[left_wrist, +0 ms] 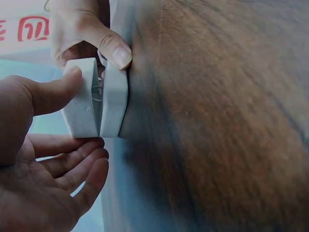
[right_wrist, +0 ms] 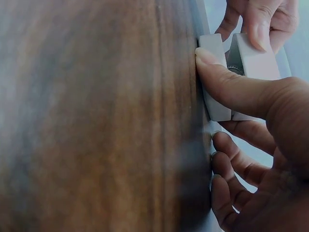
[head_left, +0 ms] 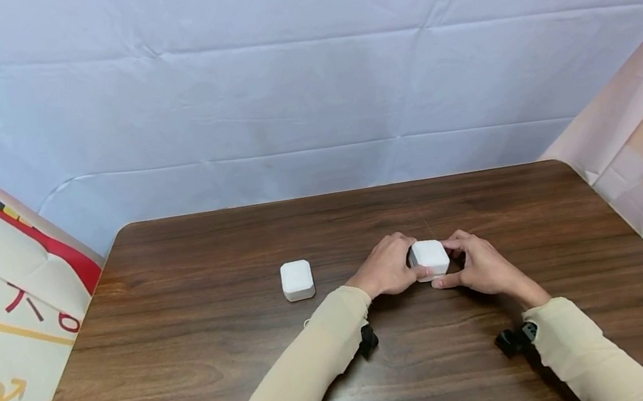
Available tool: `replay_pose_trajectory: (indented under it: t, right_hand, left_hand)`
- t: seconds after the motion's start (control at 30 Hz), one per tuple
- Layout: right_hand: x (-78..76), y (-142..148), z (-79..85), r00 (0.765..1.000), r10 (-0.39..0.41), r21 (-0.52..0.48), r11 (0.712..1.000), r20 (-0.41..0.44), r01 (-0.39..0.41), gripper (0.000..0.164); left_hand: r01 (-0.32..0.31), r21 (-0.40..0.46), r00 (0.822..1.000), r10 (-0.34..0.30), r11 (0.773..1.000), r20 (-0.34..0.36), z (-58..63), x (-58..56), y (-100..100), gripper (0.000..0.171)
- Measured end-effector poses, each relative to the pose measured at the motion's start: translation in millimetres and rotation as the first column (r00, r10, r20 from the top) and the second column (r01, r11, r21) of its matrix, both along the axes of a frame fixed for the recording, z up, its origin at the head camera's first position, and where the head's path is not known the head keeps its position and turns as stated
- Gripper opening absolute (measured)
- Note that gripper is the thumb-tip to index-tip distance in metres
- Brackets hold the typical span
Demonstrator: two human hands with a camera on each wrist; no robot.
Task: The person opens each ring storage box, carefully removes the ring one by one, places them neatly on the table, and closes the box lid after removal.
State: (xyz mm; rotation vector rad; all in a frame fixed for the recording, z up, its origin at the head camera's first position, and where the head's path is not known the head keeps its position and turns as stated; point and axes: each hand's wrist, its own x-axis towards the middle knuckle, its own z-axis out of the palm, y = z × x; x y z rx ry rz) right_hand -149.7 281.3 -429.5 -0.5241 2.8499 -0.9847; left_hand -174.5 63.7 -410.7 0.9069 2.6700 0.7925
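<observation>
A small white box with rounded corners sits on the table between both hands, its lid [head_left: 430,254] tilted up from its base [left_wrist: 115,104] on one side. My left hand [head_left: 389,265] pinches the lid between thumb and fingers. Low at the tabletop, my right hand [head_left: 482,267] grips the base, with its thumb on the near side. Through the narrow gap in the right wrist view, a bit of something dark with a fine toothed edge shows; most of the inside is hidden.
A second white box [head_left: 297,280], closed, stands on the brown wooden table [head_left: 195,355] to the left of the left forearm. A pale cloth [head_left: 306,93] hangs behind the table's far edge, and printed sheets hang at both sides.
</observation>
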Motion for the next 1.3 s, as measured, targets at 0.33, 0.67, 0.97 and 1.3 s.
replay_pose_trajectory:
  t: [0.33, 0.67, 0.97, 1.3]
  right_hand:
    - [-1.3, -0.5, 1.3, 0.999, -0.019, -0.01, 1.0, 0.039, 0.02, 0.06]
    - [-1.5, -0.9, 2.2, 0.997, -0.035, -0.015, 0.999, 0.065, 0.036, 0.062]
    - [-2.2, -0.8, 1.0, 0.999, -0.027, -0.009, 1.0, 0.046, 0.027, 0.053]
    - [-2.5, -1.2, 0.3, 0.998, -0.048, -0.001, 0.999, 0.051, 0.048, 0.049]
  left_hand:
    - [0.005, 0.07, 0.998, -0.01, 0.998, 0.07, 0.3, -6.4, -1.9, 0.045]
    - [-0.064, 0.114, 0.977, 0.039, 0.991, 0.21, -0.4, -9.3, -2.3, 0.056]
    - [-0.133, 0.243, 0.94, 0.044, 0.961, 0.339, -3.4, -12.5, -5.3, 0.053]
    - [-0.192, 0.274, 0.905, 0.062, 0.943, 0.42, -3.2, -12.9, -5.1, 0.055]
